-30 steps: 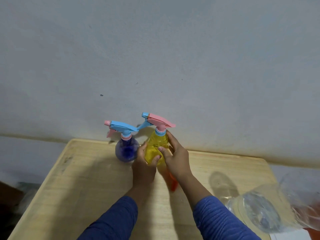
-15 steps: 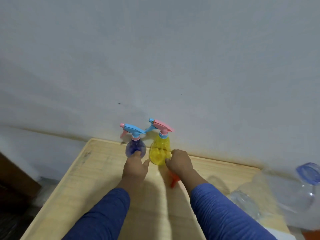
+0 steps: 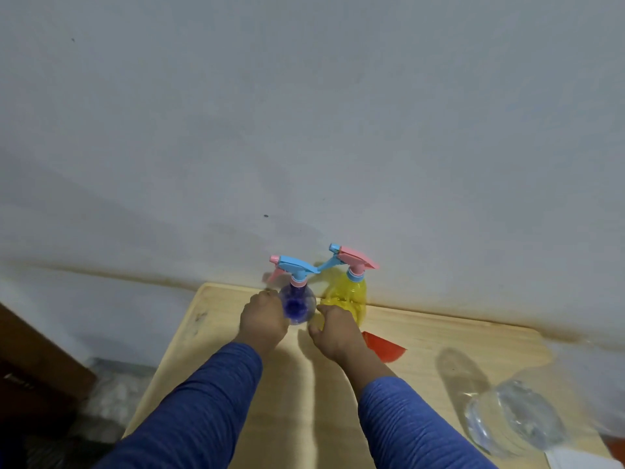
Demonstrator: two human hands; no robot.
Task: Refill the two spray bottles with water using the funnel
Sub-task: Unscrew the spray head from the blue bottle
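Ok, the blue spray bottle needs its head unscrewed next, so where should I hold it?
Grip the blue spray bottle round its wide round body from the left, where the left hand already is. It stands upright, so that probably steadies it. Take the pink collar under the head from above; the yellow spray bottle crowds the right side.

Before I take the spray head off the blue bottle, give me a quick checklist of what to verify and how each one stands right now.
1. Blue spray bottle upright on the table: ok.
2. Left hand steadying the blue bottle's side: ok.
3. Right hand free for the spray head: cannot tell; it lies between the blue bottle and the yellow spray bottle, fingers hidden.
4. Both spray heads on: ok, neither removed yet.
5. Red funnel within reach: ok, lying right of the right hand.
6. Clear water bottle ready: cannot tell; blurred at the table's right edge.
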